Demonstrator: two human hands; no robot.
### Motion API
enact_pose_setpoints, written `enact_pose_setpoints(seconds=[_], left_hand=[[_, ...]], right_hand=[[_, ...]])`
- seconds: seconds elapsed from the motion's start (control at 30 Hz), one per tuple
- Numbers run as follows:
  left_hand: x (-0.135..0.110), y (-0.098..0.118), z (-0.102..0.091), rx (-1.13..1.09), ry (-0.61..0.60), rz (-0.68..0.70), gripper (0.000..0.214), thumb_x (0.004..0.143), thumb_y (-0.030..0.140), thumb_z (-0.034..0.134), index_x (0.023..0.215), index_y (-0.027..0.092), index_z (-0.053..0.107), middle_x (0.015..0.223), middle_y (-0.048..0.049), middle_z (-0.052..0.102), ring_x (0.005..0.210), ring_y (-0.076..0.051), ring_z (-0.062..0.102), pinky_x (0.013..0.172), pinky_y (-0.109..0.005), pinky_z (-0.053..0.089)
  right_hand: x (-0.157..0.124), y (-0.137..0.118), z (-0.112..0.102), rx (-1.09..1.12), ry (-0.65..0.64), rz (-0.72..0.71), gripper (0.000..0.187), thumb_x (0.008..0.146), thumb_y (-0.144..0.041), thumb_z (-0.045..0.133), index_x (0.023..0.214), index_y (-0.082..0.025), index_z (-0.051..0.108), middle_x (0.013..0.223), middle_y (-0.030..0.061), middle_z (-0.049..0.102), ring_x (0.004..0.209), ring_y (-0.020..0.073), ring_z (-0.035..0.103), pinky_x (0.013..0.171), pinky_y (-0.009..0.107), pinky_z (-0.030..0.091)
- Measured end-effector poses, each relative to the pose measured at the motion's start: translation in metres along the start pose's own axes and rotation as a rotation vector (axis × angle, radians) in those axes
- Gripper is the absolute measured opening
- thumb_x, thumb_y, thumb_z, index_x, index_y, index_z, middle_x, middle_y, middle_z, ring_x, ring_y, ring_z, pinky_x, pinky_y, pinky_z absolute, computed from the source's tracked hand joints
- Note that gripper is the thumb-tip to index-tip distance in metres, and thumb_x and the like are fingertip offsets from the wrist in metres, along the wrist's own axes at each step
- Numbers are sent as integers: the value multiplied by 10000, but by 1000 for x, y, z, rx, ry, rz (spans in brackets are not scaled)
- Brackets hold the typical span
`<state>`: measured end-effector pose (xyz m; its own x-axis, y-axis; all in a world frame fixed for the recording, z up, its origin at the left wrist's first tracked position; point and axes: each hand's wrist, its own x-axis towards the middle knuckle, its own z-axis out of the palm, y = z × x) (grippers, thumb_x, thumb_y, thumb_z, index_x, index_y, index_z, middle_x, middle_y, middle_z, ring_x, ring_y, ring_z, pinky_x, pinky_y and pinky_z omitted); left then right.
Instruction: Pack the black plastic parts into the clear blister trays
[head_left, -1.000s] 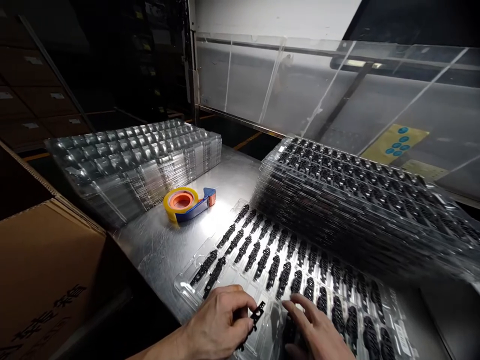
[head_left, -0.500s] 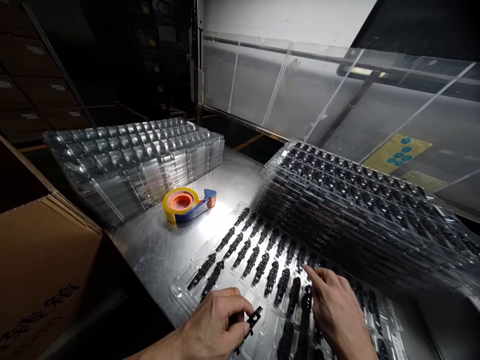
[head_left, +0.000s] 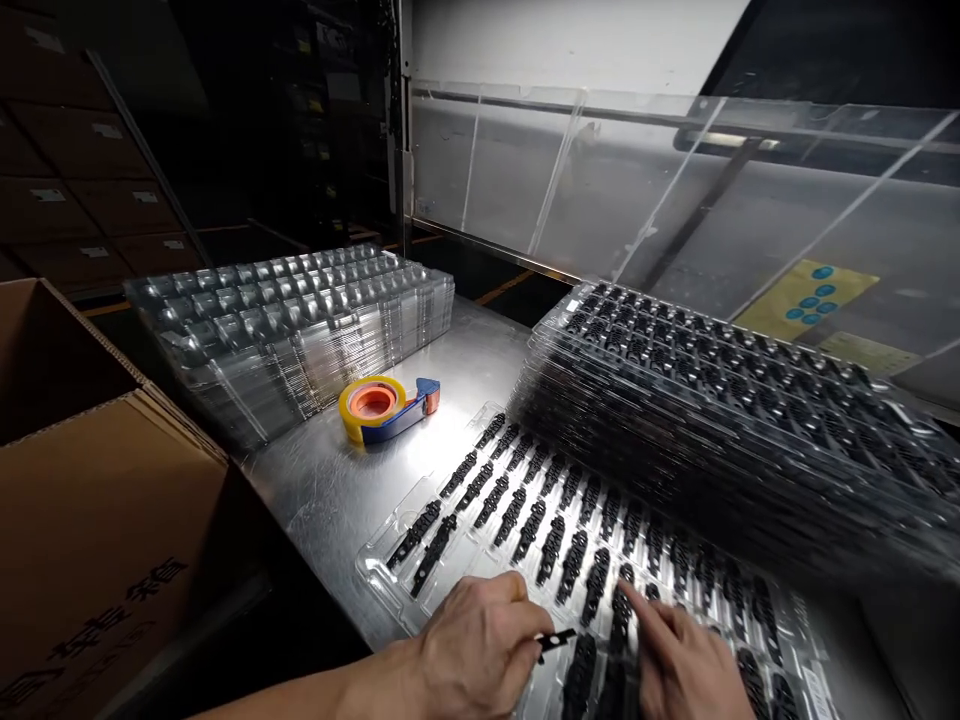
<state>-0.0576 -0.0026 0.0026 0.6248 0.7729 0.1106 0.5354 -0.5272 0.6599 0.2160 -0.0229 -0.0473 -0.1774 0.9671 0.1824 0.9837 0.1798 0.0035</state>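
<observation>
My left hand (head_left: 491,640) is closed, with thumb and fingers pinching a small black plastic part (head_left: 556,640) that has holes in it. It hangs low over the near rows of a clear plastic tray (head_left: 379,580). Rows of similar narrow black parts (head_left: 551,550) lie in the tray's pockets. My right hand (head_left: 686,655) is over the tray's right half, index finger stretched out, its tip at a black part (head_left: 621,610). Its thumb and remaining fingers are partly hidden, and I see nothing held there.
A tape dispenser (head_left: 386,408) with yellow tape lies on the metal table (head_left: 315,500). Stacked clear trays (head_left: 300,320) stand behind it at left. At right rises a tall stack of filled trays (head_left: 712,400). An open cardboard box (head_left: 112,520) borders the table's left side.
My left hand has moved right over the tray, and the black part in it has turned flatter. My right hand has come nearer and lower, its index finger more extended. The view has shifted slightly.
</observation>
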Motion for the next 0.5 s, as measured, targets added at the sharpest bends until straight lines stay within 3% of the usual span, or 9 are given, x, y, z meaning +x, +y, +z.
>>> enact_pose_setpoints(seconds=[0.1, 0.17, 0.27, 0.37, 0.5], left_hand=[[3, 7, 6, 14, -50, 34, 241, 751, 130, 569, 954, 218, 666, 800, -22, 600, 667, -149, 578, 581, -236, 427], [0, 7, 9, 17, -66, 28, 257, 725, 115, 591, 947, 211, 675, 786, -25, 601, 671, -152, 583, 582, -231, 433], [-7, 3, 11, 19, -79, -22, 268, 696, 89, 601, 924, 196, 693, 759, -36, 602, 676, -162, 591, 577, -228, 440], [-12, -1, 7, 25, -73, -57, 286, 690, 82, 594, 934, 194, 694, 782, -45, 610, 671, -163, 593, 577, -229, 447], [-8, -3, 0, 41, -40, -46, 309, 716, 101, 574, 985, 208, 681, 813, -45, 605, 657, -153, 583, 582, -227, 455]], right_hand=[[46, -9, -10, -32, -9, 122, 448, 906, -240, 303, 1266, -174, 561, 1283, 94, 549, 1112, 304, 498, 888, 439, 441], [77, -4, -11, -26, -8, 140, 420, 911, -317, 349, 1232, -185, 585, 1302, 71, 546, 1178, 336, 441, 909, 465, 427], [107, 9, -5, 4, -34, 98, 369, 849, -374, 485, 1153, -230, 636, 1240, 17, 605, 1142, 337, 469, 898, 457, 445], [110, 16, -1, 37, -20, 86, 384, 825, -381, 489, 1132, -216, 649, 1220, 40, 617, 1117, 361, 485, 884, 507, 447], [76, 5, -11, 128, 57, 87, 509, 869, -474, 361, 1149, -150, 636, 1234, 91, 605, 1152, 315, 501, 951, 481, 437]])
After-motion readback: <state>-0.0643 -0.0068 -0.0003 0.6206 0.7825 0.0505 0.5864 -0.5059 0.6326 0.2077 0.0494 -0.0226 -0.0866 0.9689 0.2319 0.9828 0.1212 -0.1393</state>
